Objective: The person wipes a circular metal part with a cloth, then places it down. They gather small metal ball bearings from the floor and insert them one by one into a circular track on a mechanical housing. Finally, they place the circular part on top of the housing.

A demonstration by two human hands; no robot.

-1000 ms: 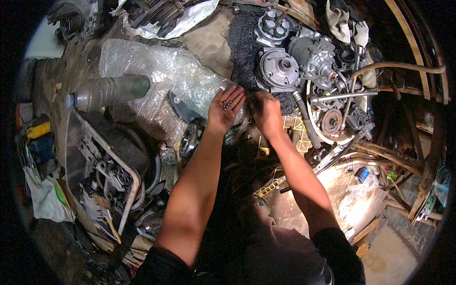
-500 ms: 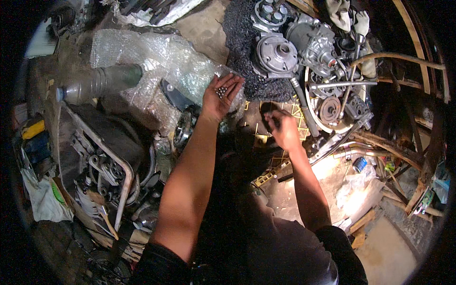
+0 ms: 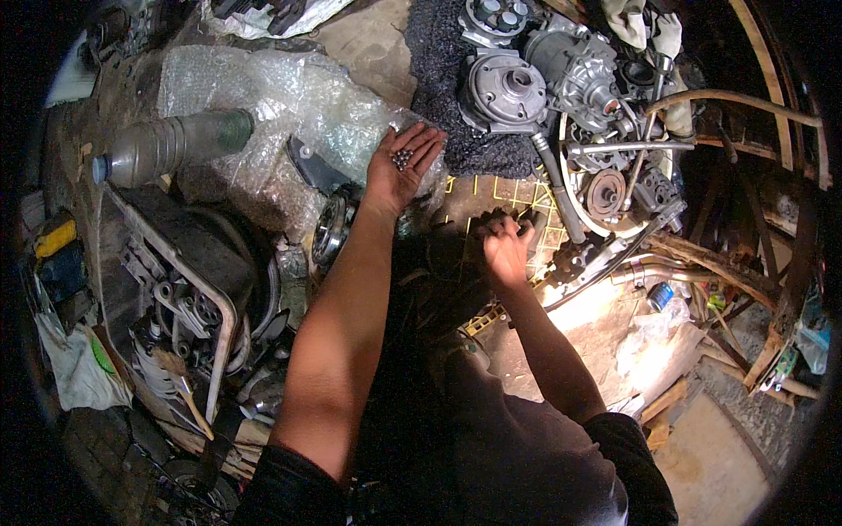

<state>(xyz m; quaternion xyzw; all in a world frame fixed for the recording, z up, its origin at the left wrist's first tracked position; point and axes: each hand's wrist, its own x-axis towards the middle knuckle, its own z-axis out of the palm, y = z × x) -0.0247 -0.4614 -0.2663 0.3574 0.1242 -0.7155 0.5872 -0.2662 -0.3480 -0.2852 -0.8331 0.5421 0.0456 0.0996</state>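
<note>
My left hand [image 3: 402, 171] is turned palm up, fingers stretched out, and carries several small shiny steel balls [image 3: 403, 159] in its cupped palm. It hovers at the right edge of a sheet of bubble wrap [image 3: 289, 96]. To its right, my right hand [image 3: 507, 248] has its fingers bent and drawn together at a dark, uneven-edged part [image 3: 496, 221], which they partly cover. What lies between those fingertips is hidden. Beneath the right hand is a yellow grid crate [image 3: 545, 203] with a brown surface in it.
A round metal housing [image 3: 507, 90] sits on a black mat [image 3: 430, 88] at the far side. More metal parts fill a white-rimmed basin [image 3: 574, 197] on the right. Left stand a plastic bottle [image 3: 180, 145] and a container of metal parts [image 3: 230, 324]. A paintbrush [image 3: 195, 405] leans there.
My right hand has shifted slightly left and down, its fingers now at the dark part. My left hand stays nearly in place, with the steel balls still in its palm.
</note>
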